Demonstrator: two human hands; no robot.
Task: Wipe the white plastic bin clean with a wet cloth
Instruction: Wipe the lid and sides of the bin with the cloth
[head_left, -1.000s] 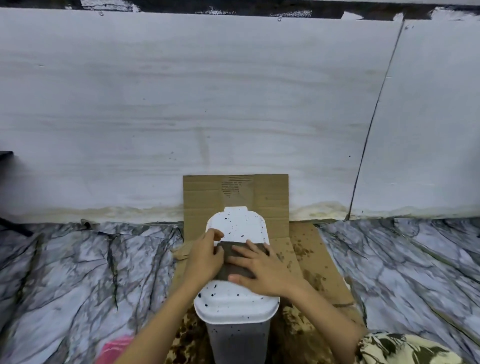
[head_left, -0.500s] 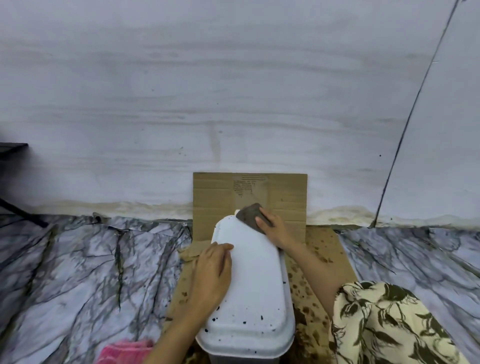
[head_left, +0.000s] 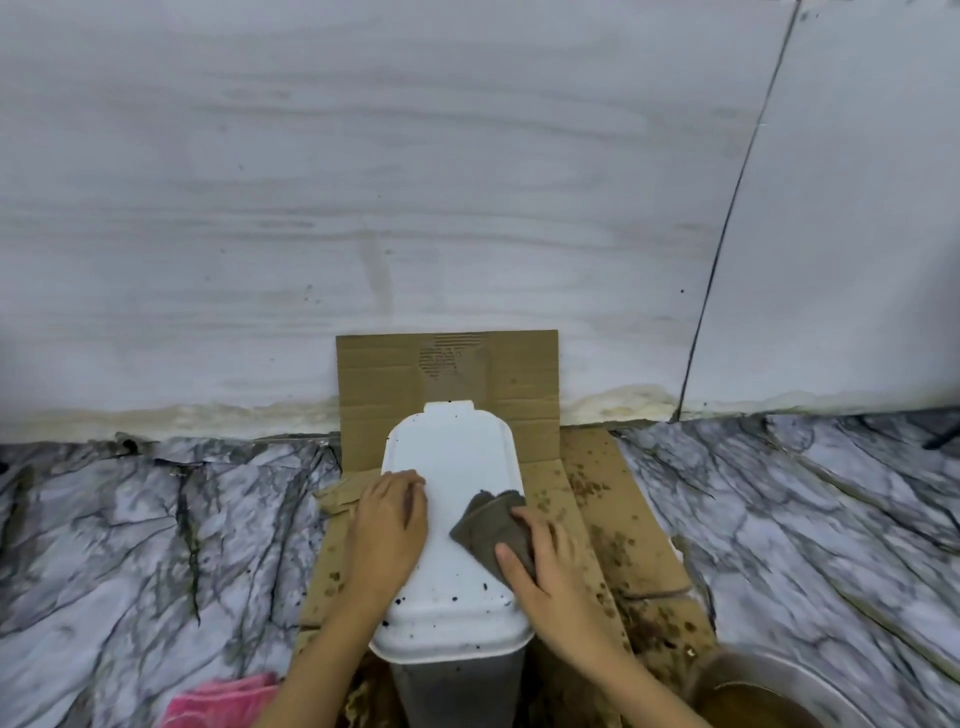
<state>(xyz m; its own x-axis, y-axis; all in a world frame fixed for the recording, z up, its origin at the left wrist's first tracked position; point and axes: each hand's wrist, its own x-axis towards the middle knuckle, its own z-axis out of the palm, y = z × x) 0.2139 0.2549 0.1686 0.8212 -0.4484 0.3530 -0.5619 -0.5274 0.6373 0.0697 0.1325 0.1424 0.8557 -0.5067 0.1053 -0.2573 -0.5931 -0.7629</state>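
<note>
White plastic bin (head_left: 457, 525) stands on stained cardboard (head_left: 597, 519) by the wall. Left hand (head_left: 387, 525) lies flat w/ straight fingers on lid's left edge; right hand (head_left: 545, 566) presses the folded dark cloth (head_left: 491, 525) flat, fingers extended. Best approach, imo: brace firmly, drag cloth toward near-end specks (head_left: 415, 608), overlapping strokes.

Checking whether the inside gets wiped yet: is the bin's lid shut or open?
Shut. The white lid lies flat over the bin, no gap showing at its front rim.

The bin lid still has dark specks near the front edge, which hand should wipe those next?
Right. The right hand already presses the cloth on the lid, just above the specks; the left hand steadies it.
</note>
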